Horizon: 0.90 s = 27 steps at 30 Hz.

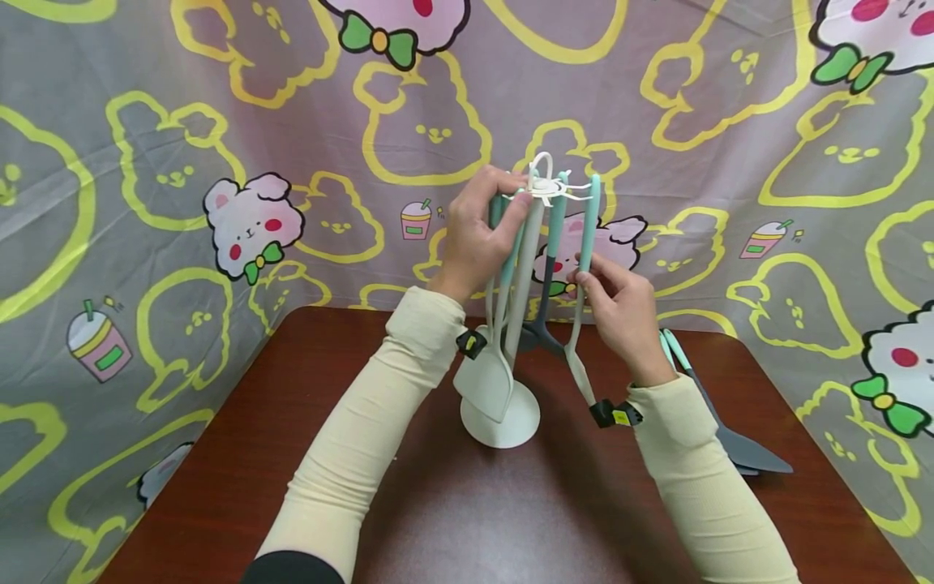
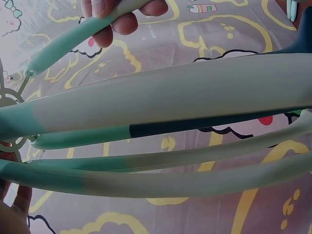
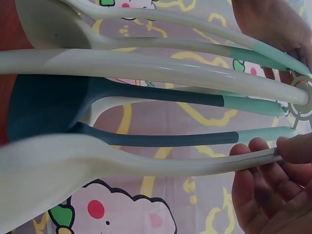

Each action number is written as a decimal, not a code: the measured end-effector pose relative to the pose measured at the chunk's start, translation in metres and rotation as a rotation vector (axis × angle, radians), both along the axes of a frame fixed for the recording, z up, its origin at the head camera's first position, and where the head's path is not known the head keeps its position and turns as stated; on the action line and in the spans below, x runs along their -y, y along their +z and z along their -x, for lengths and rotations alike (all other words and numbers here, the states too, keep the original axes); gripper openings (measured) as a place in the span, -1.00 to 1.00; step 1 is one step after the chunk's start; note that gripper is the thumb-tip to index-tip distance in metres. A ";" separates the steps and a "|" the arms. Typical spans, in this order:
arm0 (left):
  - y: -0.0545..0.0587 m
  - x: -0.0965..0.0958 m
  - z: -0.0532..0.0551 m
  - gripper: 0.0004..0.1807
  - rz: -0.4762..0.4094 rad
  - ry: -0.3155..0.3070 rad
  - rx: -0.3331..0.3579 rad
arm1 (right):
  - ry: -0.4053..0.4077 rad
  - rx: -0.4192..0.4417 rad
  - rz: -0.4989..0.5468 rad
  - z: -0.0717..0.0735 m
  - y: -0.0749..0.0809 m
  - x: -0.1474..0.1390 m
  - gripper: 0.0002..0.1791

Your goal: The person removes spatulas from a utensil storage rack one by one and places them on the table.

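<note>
Fingers [image 3: 245,187] pinch a utensil [image 3: 195,167], the yellow label [image 1: 622,418] unreadably small.

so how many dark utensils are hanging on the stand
2 in the right wrist view: one dark utensil next to the pole, a second one between it and the pale utensil in the right hand; more could be hidden.

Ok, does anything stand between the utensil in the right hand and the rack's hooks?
Nothing visible: the pale utensil gripped by the right hand has its mint handle end right at a hook of the white rack; the nearest dark utensil hangs alongside, not between.
</note>
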<state>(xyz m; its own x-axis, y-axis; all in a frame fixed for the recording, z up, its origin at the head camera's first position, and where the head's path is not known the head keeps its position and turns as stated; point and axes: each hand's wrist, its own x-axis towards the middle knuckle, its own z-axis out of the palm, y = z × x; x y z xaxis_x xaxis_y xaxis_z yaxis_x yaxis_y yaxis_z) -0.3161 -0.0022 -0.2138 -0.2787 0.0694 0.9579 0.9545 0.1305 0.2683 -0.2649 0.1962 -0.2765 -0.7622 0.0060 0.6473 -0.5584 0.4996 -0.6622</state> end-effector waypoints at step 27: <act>-0.001 -0.004 0.001 -0.89 -0.030 0.011 -0.009 | -0.082 0.099 0.030 -0.010 0.002 -0.027 -0.72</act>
